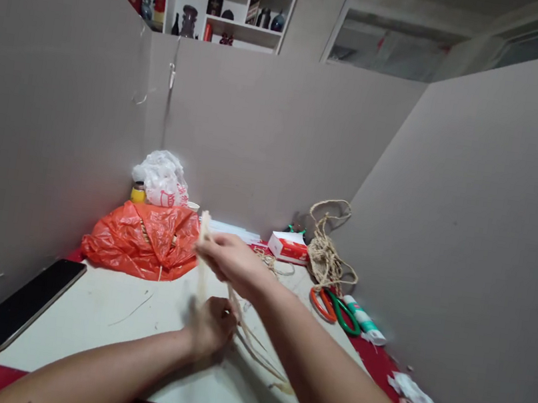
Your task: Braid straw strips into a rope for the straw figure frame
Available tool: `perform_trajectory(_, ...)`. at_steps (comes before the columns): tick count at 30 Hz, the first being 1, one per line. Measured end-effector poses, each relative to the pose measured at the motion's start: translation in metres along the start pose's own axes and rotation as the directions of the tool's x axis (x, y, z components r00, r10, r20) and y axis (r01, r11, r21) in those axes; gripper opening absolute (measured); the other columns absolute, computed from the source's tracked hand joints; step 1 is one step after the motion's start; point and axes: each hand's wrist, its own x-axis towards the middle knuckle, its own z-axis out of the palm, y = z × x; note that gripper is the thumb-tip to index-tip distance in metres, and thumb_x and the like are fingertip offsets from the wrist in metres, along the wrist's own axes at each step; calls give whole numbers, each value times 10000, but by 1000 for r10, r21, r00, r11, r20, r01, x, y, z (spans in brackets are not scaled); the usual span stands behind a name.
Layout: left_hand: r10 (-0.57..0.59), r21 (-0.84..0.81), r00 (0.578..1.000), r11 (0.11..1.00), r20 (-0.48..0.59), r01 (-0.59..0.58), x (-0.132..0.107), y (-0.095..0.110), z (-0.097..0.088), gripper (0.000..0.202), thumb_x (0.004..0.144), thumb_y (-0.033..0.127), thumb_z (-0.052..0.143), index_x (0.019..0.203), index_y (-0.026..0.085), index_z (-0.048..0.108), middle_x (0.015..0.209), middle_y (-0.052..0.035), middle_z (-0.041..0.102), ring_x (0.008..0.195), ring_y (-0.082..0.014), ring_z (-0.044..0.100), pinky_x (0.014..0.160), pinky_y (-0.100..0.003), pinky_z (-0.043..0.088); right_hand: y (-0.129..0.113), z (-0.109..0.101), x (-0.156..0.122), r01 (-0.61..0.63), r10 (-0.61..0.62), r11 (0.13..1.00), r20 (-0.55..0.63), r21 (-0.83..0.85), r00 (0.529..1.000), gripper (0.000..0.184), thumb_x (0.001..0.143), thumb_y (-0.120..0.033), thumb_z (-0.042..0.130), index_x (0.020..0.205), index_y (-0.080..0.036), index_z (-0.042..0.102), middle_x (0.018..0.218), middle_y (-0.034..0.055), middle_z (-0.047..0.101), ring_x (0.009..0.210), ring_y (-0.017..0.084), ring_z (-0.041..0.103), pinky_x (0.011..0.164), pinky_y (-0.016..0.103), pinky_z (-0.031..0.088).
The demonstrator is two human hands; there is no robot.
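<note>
My right hand (230, 258) is closed in a pinch on a pale, flat fibre strand (205, 224), whose end sticks up above the fingers. Below it, close to the white board (93, 323), my left hand (214, 327) is curled into a fist. Several pale fibre strands (258, 358) run from the left fingers down to the right, under my right forearm, toward a yellowish end on the board. A blurred length of the strand hangs between the two hands. The inside of the left fist is hidden.
An orange plastic bag (141, 243) and a phone (26, 303) lie at left. At right are a rope bundle (326, 257), scissors with orange and green handles (345, 315), a white-green roll (365, 320) and crumpled tissue (411, 391). Grey partitions (279, 135) enclose the table.
</note>
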Motion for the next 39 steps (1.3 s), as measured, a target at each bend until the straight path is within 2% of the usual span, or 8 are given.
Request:
perform_trajectory(3,-10,105,999,994,-42,14,-4,7,-3,112,700,142,551,595,152,511,477,15,486,434,-83,373,471,-229,255,-5,22,40,-23,25,998,-33,54,999,261,804,-408,533,743,-154,546,641,10,579,410,50,312,385,184,217)
perform_trajectory(5,16,172,1000,985,-26,-11,-5,9,-5,120,726,163,530,607,142,530,515,-5,531,453,-85,396,484,-228,268,0,17,40,-36,42,997,-99,62,994,266,832,-395,501,780,-144,573,672,23,598,423,47,328,387,172,220)
perform_trajectory(9,52,167,995,984,88,-66,-7,12,-6,184,758,245,516,625,124,555,584,-19,580,479,-72,409,487,-206,281,31,-28,-6,-84,105,992,-231,99,967,305,848,-398,463,851,-135,618,640,-1,528,424,44,293,362,163,199)
perform_trajectory(15,-191,29,964,982,183,189,-13,18,-5,189,756,326,540,675,160,504,506,47,528,296,-27,191,330,-201,120,100,-76,-71,-271,278,960,-275,65,920,254,717,-382,614,717,-128,618,603,-9,519,418,52,337,352,187,252)
perform_trajectory(22,-225,8,954,974,199,228,-17,24,-6,192,734,333,555,672,159,500,457,59,484,296,-24,172,306,-182,120,121,-58,-85,-314,343,936,-209,162,916,249,764,-369,557,741,-127,609,627,-14,539,422,43,311,375,187,216)
perform_trajectory(28,-204,22,959,979,197,204,-18,26,-6,217,718,344,578,650,152,503,437,72,444,306,-17,181,318,-177,142,126,-44,-81,-384,394,905,-22,183,919,367,751,-468,587,602,-134,551,388,-97,286,353,39,183,368,213,113)
perform_trajectory(35,-197,117,957,977,212,176,-14,25,-8,246,718,381,572,653,148,527,477,54,488,303,-20,218,322,-191,138,136,-52,-73,-322,317,940,57,114,947,331,748,-418,601,586,-134,555,395,-68,384,363,48,237,385,218,125)
perform_trajectory(39,-232,202,947,961,221,188,-11,25,-10,259,709,391,576,642,143,545,466,48,496,292,-21,218,323,-202,134,138,-55,-67,-201,198,979,66,37,978,269,767,-318,572,588,-118,563,527,-12,519,478,65,374,480,204,269)
